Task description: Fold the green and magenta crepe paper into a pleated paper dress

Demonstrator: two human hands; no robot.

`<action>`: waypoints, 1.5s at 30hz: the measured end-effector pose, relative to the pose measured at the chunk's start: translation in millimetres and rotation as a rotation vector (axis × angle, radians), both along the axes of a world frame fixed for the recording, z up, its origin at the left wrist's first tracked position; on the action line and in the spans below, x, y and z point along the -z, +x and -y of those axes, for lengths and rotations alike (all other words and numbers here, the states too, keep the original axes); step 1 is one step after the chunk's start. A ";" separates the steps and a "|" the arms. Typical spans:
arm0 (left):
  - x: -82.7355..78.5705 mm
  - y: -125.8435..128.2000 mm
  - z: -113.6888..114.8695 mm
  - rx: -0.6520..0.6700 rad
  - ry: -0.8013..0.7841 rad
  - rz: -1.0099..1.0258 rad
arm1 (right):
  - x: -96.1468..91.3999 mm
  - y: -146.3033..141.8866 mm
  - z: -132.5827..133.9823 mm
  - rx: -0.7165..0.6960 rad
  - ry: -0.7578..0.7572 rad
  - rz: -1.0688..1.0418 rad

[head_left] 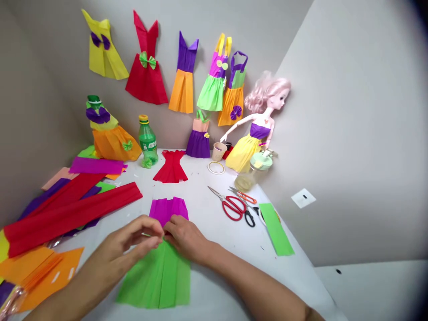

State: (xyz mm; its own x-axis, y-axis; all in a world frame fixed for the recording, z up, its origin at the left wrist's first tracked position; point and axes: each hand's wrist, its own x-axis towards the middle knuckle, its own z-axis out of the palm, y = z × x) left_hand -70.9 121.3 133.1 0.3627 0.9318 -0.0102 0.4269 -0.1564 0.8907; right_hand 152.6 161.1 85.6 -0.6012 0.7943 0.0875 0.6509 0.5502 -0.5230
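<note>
A small paper dress lies flat on the white table [214,276] in front of me. Its top is a purple pleated piece [169,208] and its skirt is a green pleated piece [160,278]. My left hand [133,238] and my right hand [183,236] meet where the two pieces join. Both hands have their fingers pressed together in a pinch on the paper at that seam. The join itself is hidden under my fingers.
Red scissors [230,206], smaller orange scissors [245,196] and a green paper strip [276,229] lie to the right. Red [73,214], orange and purple paper sheets are stacked at left. A green bottle [147,140], a red paper dress [171,167], a doll [257,129] and wall-hung paper dresses stand behind.
</note>
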 end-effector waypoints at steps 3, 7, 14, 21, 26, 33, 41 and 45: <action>14.1 26.4 -27.4 0.161 -0.076 0.003 | -16.0 11.8 -3.7 -0.047 -0.025 -0.025; 44.3 36.1 -32.0 0.186 0.004 -0.087 | -42.4 43.4 6.5 0.088 -0.160 -0.194; 66.4 31.4 -32.2 0.117 0.285 -0.195 | -32.1 57.5 72.0 0.585 -0.308 -0.122; 75.8 30.4 -34.4 0.149 0.308 -0.227 | -17.4 16.0 97.0 0.688 -0.238 0.007; 68.8 31.3 -33.2 0.153 0.292 -0.227 | -21.1 8.6 104.9 0.666 -0.271 0.007; 64.7 32.6 -33.3 0.153 0.297 -0.241 | -16.6 7.5 115.3 0.649 -0.245 -0.009; 65.5 34.2 -33.1 0.152 0.344 -0.271 | -11.6 11.4 115.0 0.614 -0.163 0.031; 65.3 34.5 -33.2 0.144 0.351 -0.276 | -11.7 14.6 115.6 0.590 -0.152 0.070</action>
